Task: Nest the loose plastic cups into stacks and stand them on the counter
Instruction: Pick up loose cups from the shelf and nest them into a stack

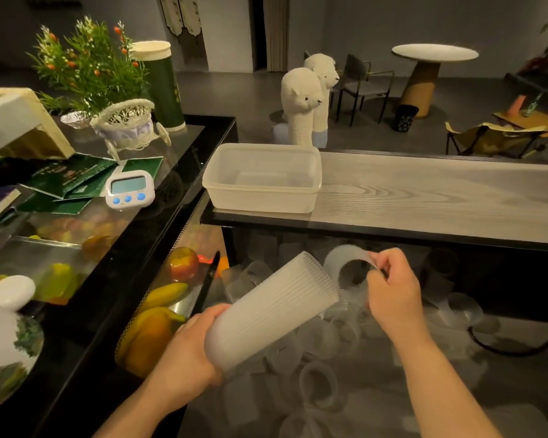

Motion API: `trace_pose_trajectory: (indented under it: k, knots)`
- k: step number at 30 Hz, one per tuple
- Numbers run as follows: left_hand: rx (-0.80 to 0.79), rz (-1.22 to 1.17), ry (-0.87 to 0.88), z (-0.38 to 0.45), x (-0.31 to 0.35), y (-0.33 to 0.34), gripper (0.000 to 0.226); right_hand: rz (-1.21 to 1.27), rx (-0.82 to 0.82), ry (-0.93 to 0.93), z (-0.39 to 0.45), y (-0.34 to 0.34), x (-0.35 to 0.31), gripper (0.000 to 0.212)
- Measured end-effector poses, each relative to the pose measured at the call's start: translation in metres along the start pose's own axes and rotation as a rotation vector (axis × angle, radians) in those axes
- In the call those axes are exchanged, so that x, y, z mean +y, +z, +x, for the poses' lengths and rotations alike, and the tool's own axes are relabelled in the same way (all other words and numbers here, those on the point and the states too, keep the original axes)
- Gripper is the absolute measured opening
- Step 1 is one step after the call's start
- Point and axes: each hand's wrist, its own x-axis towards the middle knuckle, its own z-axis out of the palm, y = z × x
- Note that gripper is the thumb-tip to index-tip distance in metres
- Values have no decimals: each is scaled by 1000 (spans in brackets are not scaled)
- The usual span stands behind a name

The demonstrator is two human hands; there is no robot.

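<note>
With the left hand [190,346] gripping the tilted stack [271,314] and the right hand [393,286] pinching a cup [348,263] at its two o'clock, a skewed entry could jam the rim.

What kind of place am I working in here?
Probably a café or drinks shop, seen from behind its service counter: a glass-topped display case of fruit, loose plastic cups below, and a round customer table with chairs beyond.
</note>
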Motion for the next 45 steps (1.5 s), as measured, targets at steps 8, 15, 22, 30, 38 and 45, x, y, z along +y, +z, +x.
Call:
trace_pose_trajectory:
  k: [8,15,22,30,38,45]
  knots:
    - [24,1,-16,8,5,-2,96,147,-230,-293,-5,-9,-34,15]
    - [66,-53,-44,12,13,7,95,-106,-403,-581,-7,6,-25,38]
    - [97,-127,-92,7,14,8,96,-128,-123,-74,5,25,38,34]
    - [70,-146,-103,1,14,12,94,-840,-607,130,17,74,108,45]
    - [60,-123,-128,5,14,11,98,-913,-702,98,14,63,123,41]
    - [22,-91,-128,1,13,14,98,-434,-266,263,22,44,118,17]
